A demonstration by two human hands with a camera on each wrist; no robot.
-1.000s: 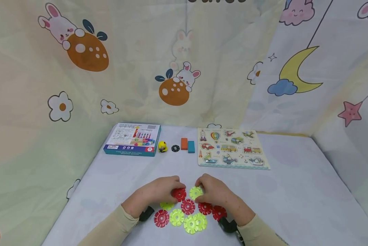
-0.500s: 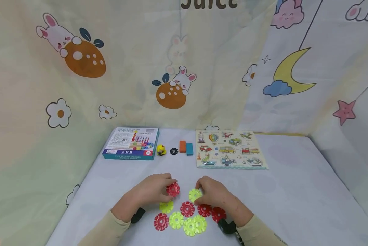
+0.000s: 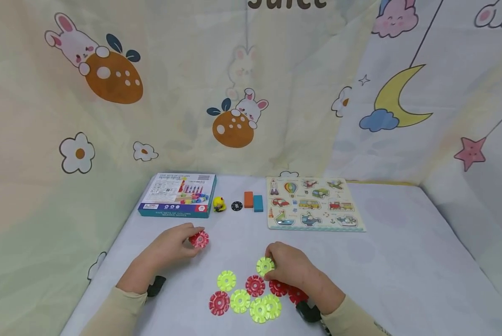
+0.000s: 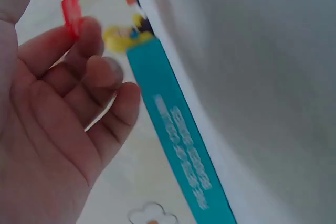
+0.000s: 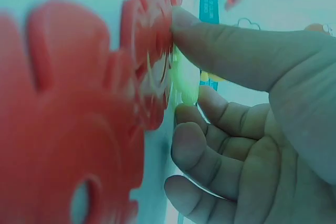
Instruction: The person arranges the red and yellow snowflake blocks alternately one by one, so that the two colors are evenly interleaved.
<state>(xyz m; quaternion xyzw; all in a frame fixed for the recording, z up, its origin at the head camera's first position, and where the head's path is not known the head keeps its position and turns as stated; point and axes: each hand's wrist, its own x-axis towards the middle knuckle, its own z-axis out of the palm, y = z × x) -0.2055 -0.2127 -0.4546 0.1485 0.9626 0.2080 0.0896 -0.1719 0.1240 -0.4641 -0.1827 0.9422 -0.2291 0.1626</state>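
So your left hand [image 3: 171,245] is left of centre in the head view, with a red disc [image 3: 199,239] pinched by its rim between thumb and fingertips. The left wrist view catches that disc nearly edge-on at upper left, your spare fingers loosely curled below it. Your right hand [image 3: 290,266] sits lower down, right of centre, and your thumb and fingers have a green disc [image 3: 265,266] gripped at its rim; can't tell if it's off the table [image 3: 385,280] or not. Two red discs [image 3: 278,288] are tucked right by that hand, partly hidden.

The loose bunch is lower centre: a single green disc [image 3: 226,280] up on its left, a middle red disc [image 3: 255,285], a lower-left red disc [image 3: 219,303] with another green disc [image 3: 240,301] just beside it, and two overlapping green discs [image 3: 259,311] at the bottom.

Farther up you've got the teal-edged box [image 3: 175,193] at left, then a yellow toy [image 3: 219,204], black chip [image 3: 236,206], orange block [image 3: 248,199] and blue block [image 3: 258,203], with the picture board [image 3: 316,204] to the right.
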